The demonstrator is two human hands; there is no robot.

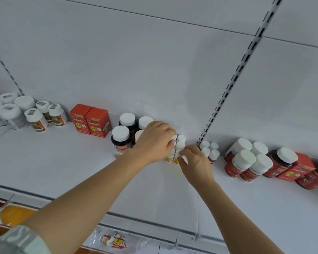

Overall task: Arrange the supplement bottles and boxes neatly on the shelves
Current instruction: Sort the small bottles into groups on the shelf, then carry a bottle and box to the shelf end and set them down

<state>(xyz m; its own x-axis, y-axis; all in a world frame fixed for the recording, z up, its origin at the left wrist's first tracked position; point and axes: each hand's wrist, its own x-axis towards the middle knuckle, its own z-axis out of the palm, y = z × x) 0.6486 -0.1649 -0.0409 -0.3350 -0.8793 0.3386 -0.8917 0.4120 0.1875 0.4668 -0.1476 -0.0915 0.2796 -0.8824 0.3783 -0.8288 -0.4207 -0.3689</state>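
A cluster of small white-capped bottles with yellow labels (180, 143) stands at the back of the white shelf (81, 171). My left hand (154, 142) curls over the cluster's left side, fingers on the caps. My right hand (195, 164) pinches the front right small bottle. Dark bottles with white caps (121, 139) stand just left of my left hand, partly hidden by it. Two red boxes (91, 121) stand further left.
Several white bottles (33, 116) stand at far left. Small red-labelled bottles (210, 150) sit right of the slotted upright (233, 79). Larger red bottles (246, 162) and a red box (296, 171) crowd the right. A lower shelf holds packets (114, 241).
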